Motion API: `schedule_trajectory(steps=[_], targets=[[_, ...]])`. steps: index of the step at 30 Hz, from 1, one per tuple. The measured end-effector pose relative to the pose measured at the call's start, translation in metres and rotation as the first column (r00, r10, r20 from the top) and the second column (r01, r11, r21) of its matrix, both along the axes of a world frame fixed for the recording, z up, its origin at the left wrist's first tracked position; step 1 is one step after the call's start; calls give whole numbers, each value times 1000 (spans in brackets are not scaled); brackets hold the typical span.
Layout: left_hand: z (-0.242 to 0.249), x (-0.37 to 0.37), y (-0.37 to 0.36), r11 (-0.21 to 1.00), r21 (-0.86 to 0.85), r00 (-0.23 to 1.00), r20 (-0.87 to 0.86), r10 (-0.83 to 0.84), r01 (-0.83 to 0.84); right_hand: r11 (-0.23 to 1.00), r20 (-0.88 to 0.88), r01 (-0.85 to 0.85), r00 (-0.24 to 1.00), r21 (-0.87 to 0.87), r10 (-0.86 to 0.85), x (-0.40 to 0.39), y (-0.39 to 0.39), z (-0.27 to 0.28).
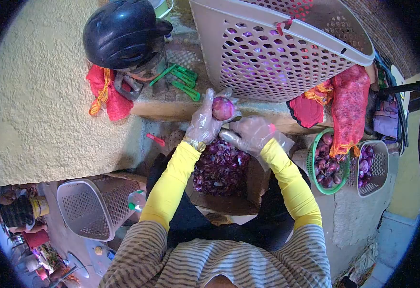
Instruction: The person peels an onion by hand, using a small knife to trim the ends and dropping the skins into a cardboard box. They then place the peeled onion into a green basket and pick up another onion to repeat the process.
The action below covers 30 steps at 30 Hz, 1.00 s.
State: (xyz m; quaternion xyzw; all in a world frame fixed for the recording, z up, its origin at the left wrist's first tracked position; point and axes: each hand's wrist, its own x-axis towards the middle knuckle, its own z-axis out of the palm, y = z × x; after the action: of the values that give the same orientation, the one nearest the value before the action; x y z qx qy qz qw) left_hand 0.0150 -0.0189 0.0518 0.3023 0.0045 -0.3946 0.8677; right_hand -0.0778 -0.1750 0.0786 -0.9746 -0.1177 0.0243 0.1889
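Observation:
My left hand (205,117), in a clear plastic glove, is closed around a purple-red onion (223,109). Close beside it, my right hand (254,133), also gloved, has its fingers curled round what looks like a small knife (229,136); only a short, shiny, blade-like part shows, and the grip is hidden. Both hands are above a cardboard box (257,185) between my legs. Loose purple onion skins (219,168) fill much of it. The onion is apart from the shiny part.
A large perforated basket (267,62) stands ahead, with green-handled tools (185,79) and a black helmet (121,33) to its left. Right are a red mesh sack (350,103), a green basket (310,165) of onions and a grey basket (385,165). Another grey basket (83,206) stands left.

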Motion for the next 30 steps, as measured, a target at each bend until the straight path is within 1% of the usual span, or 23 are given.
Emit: schedule_trajectory(steps=[2, 5, 6, 7, 8, 11, 13, 14, 15, 16, 17, 19, 20, 21, 22, 23, 24, 25, 26, 27, 28, 29, 30], targets=[[-1, 0, -1, 1000, -3, 1000, 6, -5, 5, 996, -148, -15, 989, -85, 3, 3, 1, 9], [-19, 3, -3, 999, 31, 999, 32, 19, -20, 996, -22, 68, 998, 62, -66, -1, -7, 10], [-37, 5, -4, 987, 157, 970, 245, 5, -45, 996, -22, 68, 998, 62, -67, -1, -6, 16], [-42, 5, -4, 958, 272, 896, 443, -37, -94, 972, -4, 197, 980, 132, -198, -1, -6, 26], [-47, 5, -3, 958, 272, 896, 442, -38, -93, 926, 3, 319, 945, 203, -326, -1, -6, 31], [-46, -2, 7, 876, 410, 574, 793, -206, -252, 911, 139, 383, 904, 152, -404, 2, -17, 19], [-40, -6, 9, 812, 439, 283, 894, -348, -385, 909, 105, 390, 908, 144, -406, 3, -18, 23], [-37, -3, 7, 813, 439, 283, 893, -349, -383, 912, 78, 397, 911, 100, -405, 3, -16, 25], [-30, 1, 3, 949, 315, 880, 447, -161, 13, 914, 50, 402, 913, 55, -404, 3, -15, 26], [-25, 4, 1, 981, -89, 928, -319, -192, 173, 914, 49, 402, 913, 55, -405, 3, -15, 25], [-29, 5, 0, 981, -89, 928, -319, -192, 173, 915, 35, 401, 915, 42, -403, 4, -15, 24], [-54, 7, -2, 975, 161, 986, 41, -164, 155, 916, 20, 401, 916, 29, -401, 4, -15, 22], [-84, 11, -5, 975, 161, 986, 41, -164, 156, 917, 12, 394, 918, 57, -396, 4, -15, 20], [-125, 19, -9, 972, 215, 970, 201, -138, 94, 918, 3, 388, 921, 86, -389, 4, -15, 19], [-146, 22, -11, 966, 259, 927, 357, -118, 23, 918, 3, 388, 921, 85, -389, 3, -15, 18], [-145, 22, -9, 966, 259, 927, 356, -118, 23, 923, 8, 369, 928, 108, -372, 3, -15, 18], [-142, 19, -7, 943, 327, 768, 619, -163, -63, 928, 14, 350, 935, 130, -354, 3, -16, 17], [-126, 16, -4, 917, 362, 535, 815, -225, -167, 928, 14, 349, 935, 130, -354, 3, -16, 15], [-109, 14, 0, 917, 363, 535, 814, -225, -167, 934, 18, 338, 939, 114, -342, 4, -17, 11], [-63, 9, 4, 973, 222, 921, 362, -145, 66, 940, 20, 328, 943, 97, -331, 4, -17, 9], [-37, 5, 6, 985, -38, 957, -235, -171, 166, 940, 20, 328, 943, 97, -331, 4, -16, 13], [-45, 3, 5, 985, -39, 957, -235, -170, 166, 943, 4, 319, 947, 93, -320, 4, -15, 19], [-62, 2, 3, 974, 207, 986, 116, -121, 96, 947, -11, 309, 951, 90, -310, 4, -13, 22]])
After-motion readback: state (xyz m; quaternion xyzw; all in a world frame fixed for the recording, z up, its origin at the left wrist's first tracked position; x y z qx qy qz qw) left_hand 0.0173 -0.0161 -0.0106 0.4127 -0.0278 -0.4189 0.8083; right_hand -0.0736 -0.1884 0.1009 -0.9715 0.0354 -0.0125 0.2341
